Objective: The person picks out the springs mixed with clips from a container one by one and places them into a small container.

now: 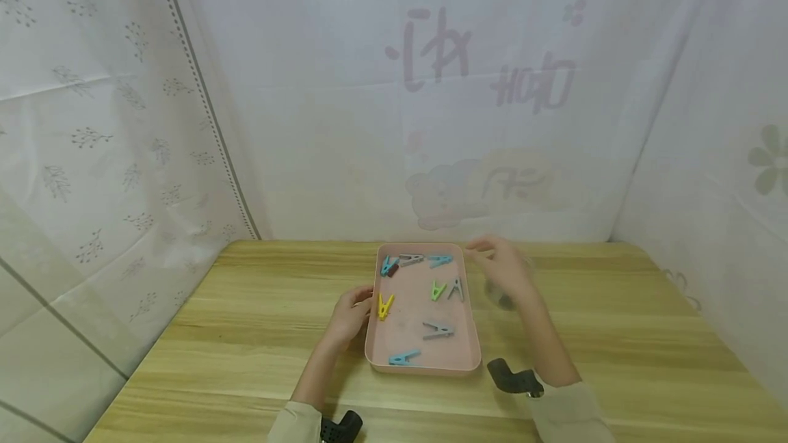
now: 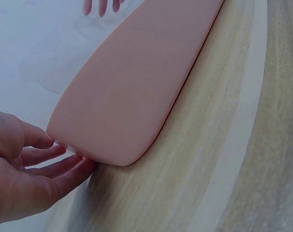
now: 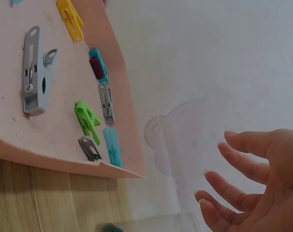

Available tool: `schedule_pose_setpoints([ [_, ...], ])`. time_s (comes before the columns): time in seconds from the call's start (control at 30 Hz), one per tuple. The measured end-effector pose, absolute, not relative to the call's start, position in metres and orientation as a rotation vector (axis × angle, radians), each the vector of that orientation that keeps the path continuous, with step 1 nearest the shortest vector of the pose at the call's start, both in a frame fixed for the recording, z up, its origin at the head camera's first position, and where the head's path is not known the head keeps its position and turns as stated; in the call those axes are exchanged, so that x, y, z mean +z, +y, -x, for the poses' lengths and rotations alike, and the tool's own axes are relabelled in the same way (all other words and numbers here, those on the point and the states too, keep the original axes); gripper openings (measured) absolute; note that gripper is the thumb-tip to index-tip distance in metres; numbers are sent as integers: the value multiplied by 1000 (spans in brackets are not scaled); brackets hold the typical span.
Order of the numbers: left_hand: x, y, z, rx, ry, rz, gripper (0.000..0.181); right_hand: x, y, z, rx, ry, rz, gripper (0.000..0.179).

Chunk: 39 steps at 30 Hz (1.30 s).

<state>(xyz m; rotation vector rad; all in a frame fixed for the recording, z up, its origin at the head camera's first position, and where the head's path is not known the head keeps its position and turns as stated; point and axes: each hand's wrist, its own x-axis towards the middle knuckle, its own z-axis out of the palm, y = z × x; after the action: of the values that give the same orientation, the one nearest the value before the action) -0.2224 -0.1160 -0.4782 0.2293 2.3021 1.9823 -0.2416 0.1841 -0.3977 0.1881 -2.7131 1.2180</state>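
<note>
A shallow pink tray [image 1: 409, 323] lies on the wooden table and holds several clothespins. Among them are a yellow clothespin [image 1: 384, 307], a green clothespin [image 1: 438, 290], a grey clothespin [image 1: 438, 330] and a light blue clothespin [image 1: 403, 358]. A dark red ridged piece [image 3: 96, 67] lies against a teal clothespin [image 3: 103, 79] near the far end. My left hand [image 1: 349, 316] touches the tray's left side with relaxed, slightly bent fingers [image 2: 71, 169]. Beside the far right corner, my right hand [image 1: 501, 266] hovers with loose, spread fingers, holding nothing.
A clear cylindrical container [image 3: 156, 224] with something dark at one end lies right of the tray, partly hidden by my right forearm in the head view. Pale printed curtains [image 1: 345, 122] hang behind the table [image 1: 258, 333] and at both sides.
</note>
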Motion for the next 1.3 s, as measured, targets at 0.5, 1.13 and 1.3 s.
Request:
schedule_pose_setpoints([
  [0.5,-478,-116,224,1965,2338,-231,40,-408,161,261,1300,-2770,-298,31],
  [1.13,-479,-114,226,1997,2313,-192,42,-412,131,283,1263,-2888,-308,27],
  [1.3,-478,-114,225,1993,2313,-197,43,-415,123,286,1258,-2901,-317,27],
])
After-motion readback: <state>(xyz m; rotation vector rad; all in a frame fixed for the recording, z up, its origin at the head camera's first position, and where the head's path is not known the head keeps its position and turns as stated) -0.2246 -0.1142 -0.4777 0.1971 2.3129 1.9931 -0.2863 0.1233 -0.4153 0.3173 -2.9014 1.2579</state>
